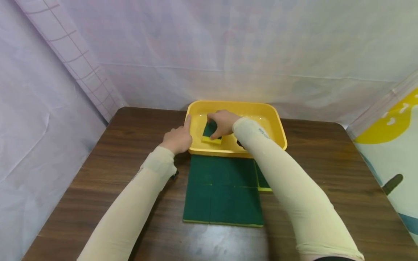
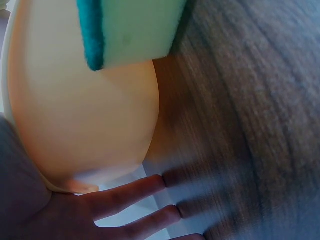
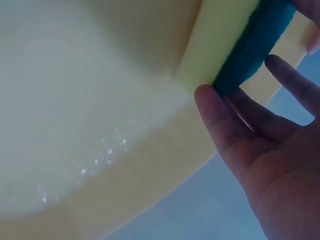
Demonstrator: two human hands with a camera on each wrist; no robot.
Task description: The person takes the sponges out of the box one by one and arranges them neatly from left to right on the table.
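Partly hidden sponge (image 1: 210,132) under right hand (image 1: 223,122).

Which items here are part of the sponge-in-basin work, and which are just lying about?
In use:
- right hand pinching the sponge
- left hand touching the left rim of the yellow basin
- green-topped sponges laid flat on the table in front of the basin

Lying about:
- wooden table
- white backdrop sheet

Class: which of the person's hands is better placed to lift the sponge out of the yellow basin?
Right. The right hand already pinches the sponge inside the yellow basin; the left hand only rests against its outer rim.
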